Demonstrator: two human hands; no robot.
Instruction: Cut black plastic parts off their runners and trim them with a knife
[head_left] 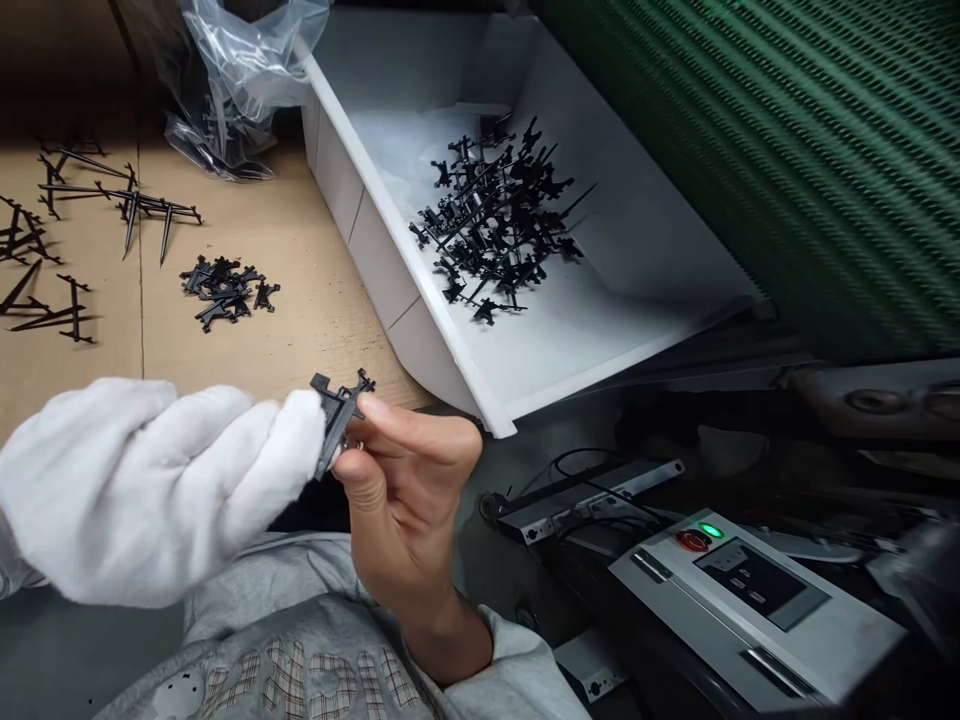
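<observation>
My left hand (165,490), in a white glove, is closed on a small black plastic part (339,415) with notched ends. My bare right hand (409,490) pinches the same part from the other side, thumb below and forefinger on top. Some of the part is hidden behind the fingers. Just beyond the hands, a small pile of similar black parts (225,290) lies on the brown board. To the left lie several long, thin black pieces (135,200), loosely scattered. A white bin (465,375) at the right holds a tangled heap of black parts (499,220).
A clear plastic bag (255,60) with dark pieces inside stands against the bin's left wall. Green ribbed belting (787,150) slopes at the upper right. Below it is a control box (757,600) with a lit green button and a red knob. The cardboard-coloured work surface (300,260) has a seam.
</observation>
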